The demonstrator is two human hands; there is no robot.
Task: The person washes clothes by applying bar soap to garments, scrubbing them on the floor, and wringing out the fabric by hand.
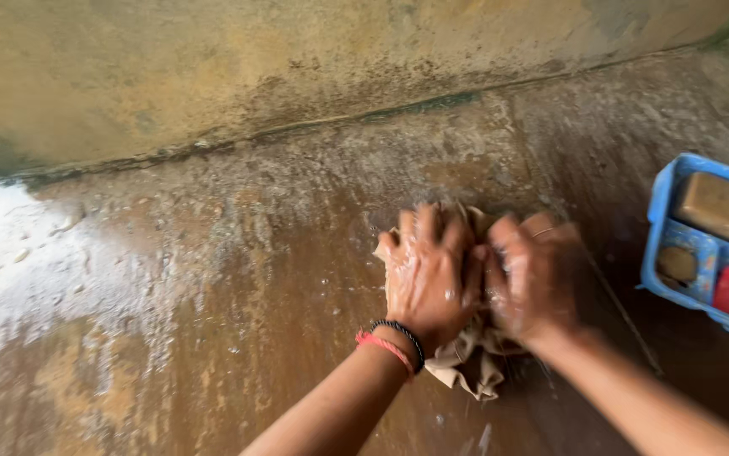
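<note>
While both hands (478,279) clench a beige cloth (470,363), a blue soap tray (664,245) sits just right.

The wet concrete floor (238,279) (soapy foam at its left) carries a bunched beige cloth (474,371) and, at right, a blue soap tray (662,221).

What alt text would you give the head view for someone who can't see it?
Two wet hands, left and right, press a beige cloth against a wet brown floor. A blue tray at right holds soap bars; a stained wall runs behind.
</note>
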